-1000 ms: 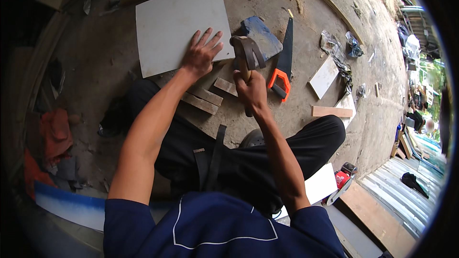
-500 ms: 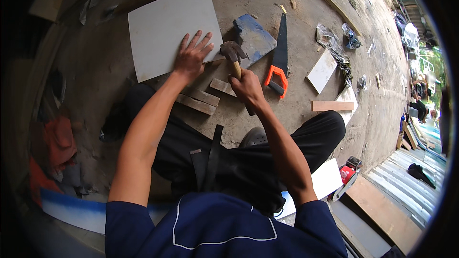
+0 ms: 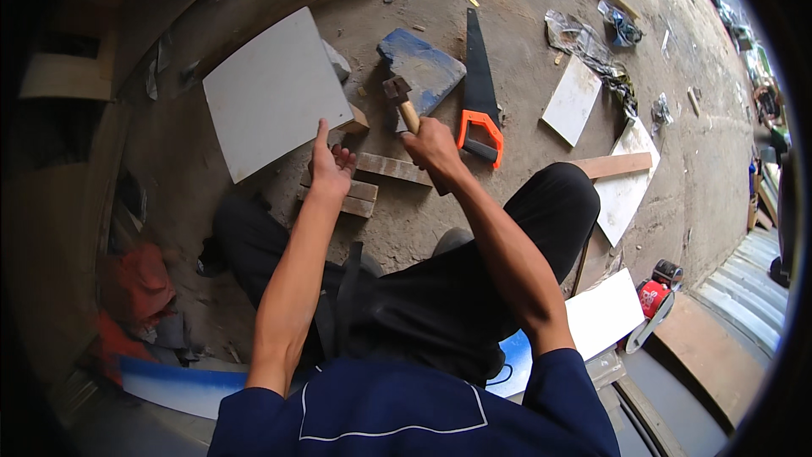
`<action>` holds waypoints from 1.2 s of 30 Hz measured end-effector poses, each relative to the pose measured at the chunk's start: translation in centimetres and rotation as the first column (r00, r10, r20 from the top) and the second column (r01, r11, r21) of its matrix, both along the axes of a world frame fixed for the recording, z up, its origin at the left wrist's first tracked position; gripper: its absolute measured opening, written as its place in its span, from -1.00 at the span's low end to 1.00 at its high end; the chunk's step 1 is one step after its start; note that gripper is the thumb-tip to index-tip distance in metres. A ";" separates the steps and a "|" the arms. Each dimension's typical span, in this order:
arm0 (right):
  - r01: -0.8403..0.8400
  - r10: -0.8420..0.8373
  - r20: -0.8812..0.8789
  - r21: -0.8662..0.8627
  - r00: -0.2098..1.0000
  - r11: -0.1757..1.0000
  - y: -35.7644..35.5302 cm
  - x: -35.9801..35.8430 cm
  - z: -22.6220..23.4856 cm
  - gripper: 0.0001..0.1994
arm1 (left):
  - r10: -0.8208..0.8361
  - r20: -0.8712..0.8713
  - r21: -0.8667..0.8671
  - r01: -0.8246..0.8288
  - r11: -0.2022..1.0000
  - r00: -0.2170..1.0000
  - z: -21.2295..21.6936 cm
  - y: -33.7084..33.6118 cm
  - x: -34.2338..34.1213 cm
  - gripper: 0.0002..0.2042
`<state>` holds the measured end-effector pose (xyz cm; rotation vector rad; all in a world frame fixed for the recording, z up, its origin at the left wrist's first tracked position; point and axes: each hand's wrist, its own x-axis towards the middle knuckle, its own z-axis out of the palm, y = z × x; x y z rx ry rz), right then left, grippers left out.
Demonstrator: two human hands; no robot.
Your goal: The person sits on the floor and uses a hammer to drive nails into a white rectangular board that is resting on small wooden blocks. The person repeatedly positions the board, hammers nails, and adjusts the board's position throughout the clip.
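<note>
The right hand (image 3: 433, 145) is closed around the wooden handle of a hammer (image 3: 401, 100), whose dark head points up and away from the person, lying over the near edge of a blue board (image 3: 423, 72) on the concrete floor (image 3: 524, 0). The left hand (image 3: 330, 162) is loosely open, fingers curled and the index finger raised, its tip touching the lower right edge of a square white panel (image 3: 271, 93) that lies tilted on the floor. A small wood block (image 3: 357, 121) sits at the panel's corner, just beside that hand. Between the two hands lies a short plank (image 3: 391, 168), and under the left wrist two more wood strips (image 3: 355, 197) lie stacked side by side. Just right of the hammer is a handsaw (image 3: 478, 89), black blade pointing away, orange grip toward the person. Further right lie a small white tile (image 3: 573, 99), a larger white sheet (image 3: 624, 182) and a long wood batten (image 3: 616, 166) crossing over it. Crumpled plastic (image 3: 592, 46) is scattered beyond the tile. The person sits on the floor in black trousers (image 3: 440, 305) and a dark blue shirt (image 3: 406, 410), knees spread. A red power tool (image 3: 655, 296) rests near the right knee, beside another white board (image 3: 600, 315). Red cloth (image 3: 139, 279) lies at the far left
</note>
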<state>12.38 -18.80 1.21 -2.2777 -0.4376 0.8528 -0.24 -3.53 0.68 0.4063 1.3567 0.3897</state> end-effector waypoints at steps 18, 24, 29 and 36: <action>-0.092 0.097 -0.049 0.090 0.994 0.992 -1.1 -0.1 -6.1 -0.64 | 0.015 0.144 0.569 -0.096 0.817 0.989 -3.6 0.3 1.2 -0.70; -0.078 0.081 -0.031 0.098 0.996 0.992 -2.0 -0.6 -8.2 -0.65 | 0.027 0.118 0.612 -0.094 0.785 0.993 -3.9 0.1 1.4 -0.75; -0.161 0.160 0.025 0.046 0.987 0.986 -1.9 -0.8 -8.7 -0.63 | -0.015 0.180 0.618 -0.101 0.780 0.983 -4.3 0.6 0.9 -0.67; -0.289 0.297 0.257 -0.068 0.920 0.955 -2.8 -2.8 -7.9 -0.67 | -0.025 0.294 0.387 -0.095 0.917 0.955 -4.1 1.0 0.2 -0.46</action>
